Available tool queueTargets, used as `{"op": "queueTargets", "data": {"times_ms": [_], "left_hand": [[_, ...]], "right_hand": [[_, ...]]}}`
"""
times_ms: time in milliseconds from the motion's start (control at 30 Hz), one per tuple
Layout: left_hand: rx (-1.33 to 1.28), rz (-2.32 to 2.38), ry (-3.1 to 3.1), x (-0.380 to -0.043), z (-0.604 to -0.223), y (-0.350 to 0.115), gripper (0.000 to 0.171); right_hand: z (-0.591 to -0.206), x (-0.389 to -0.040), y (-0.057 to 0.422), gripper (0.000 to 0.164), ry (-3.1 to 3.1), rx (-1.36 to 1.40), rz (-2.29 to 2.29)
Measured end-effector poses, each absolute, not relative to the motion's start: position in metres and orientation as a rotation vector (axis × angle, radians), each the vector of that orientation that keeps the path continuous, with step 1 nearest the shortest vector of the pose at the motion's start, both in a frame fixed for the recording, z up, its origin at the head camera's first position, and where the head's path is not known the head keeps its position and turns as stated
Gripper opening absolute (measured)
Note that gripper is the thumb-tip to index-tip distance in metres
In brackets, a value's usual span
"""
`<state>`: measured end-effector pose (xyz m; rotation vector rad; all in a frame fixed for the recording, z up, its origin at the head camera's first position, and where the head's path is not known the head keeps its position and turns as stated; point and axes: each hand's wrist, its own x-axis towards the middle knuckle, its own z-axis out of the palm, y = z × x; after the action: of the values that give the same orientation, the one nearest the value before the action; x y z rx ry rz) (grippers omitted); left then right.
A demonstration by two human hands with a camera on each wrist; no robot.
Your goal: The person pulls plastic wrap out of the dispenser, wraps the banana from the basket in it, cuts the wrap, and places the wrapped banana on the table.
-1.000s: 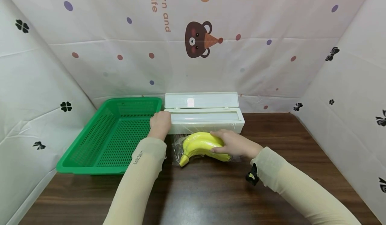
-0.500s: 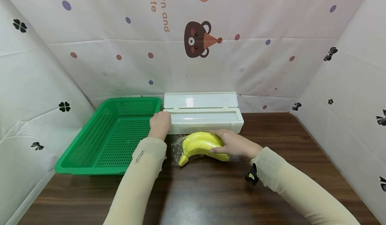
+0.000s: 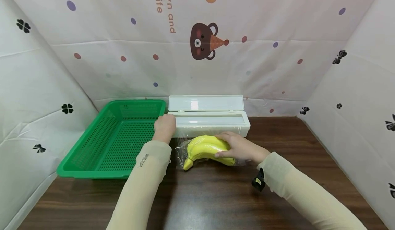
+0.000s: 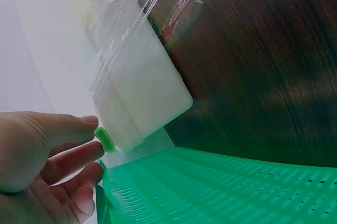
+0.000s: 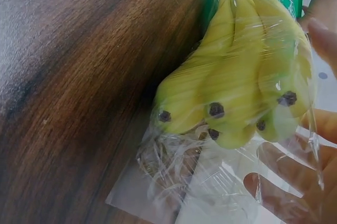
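A bunch of yellow bananas, wrapped in clear plastic film, lies on the table before a white cling film dispenser with its lid raised. Film stretches from the dispenser's front to the bananas. My right hand holds the bunch at its right end, thumb on the near side and fingers over the far side. At the dispenser's left end is my left hand. The left wrist view shows its thumb and forefinger pinching a small green slider on the dispenser's edge.
A green plastic basket stands at the left, close beside the dispenser. The dark wooden table extends in front and to the right. Patterned white cloth hangs behind and at both sides.
Both hands, the bananas and the dispenser stay in place. Only the head view shifts very slightly.
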<state>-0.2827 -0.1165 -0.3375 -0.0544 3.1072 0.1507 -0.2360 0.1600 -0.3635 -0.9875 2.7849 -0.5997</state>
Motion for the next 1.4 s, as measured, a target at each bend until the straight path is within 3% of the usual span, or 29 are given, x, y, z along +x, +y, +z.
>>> {"op": "queueTargets", "data": {"times_ms": [233, 567, 1400], "left_hand": [[-0.051, 0.141, 3.09, -0.283, -0.337, -0.115, 0.024], [-0.04, 0.151, 3.08, -0.28, -0.334, -0.116, 0.023], [-0.039, 0.134, 3.087, -0.28, -0.334, -0.116, 0.023]], "right_hand": [[-0.365, -0.234, 0.163, 0.086, 2.781, -0.975, -0.639], [-0.364, -0.237, 0.168, 0.069, 2.798, -0.998, -0.717], [-0.358, -0.255, 0.205, 0.048, 2.896, -0.857, -0.715]]}}
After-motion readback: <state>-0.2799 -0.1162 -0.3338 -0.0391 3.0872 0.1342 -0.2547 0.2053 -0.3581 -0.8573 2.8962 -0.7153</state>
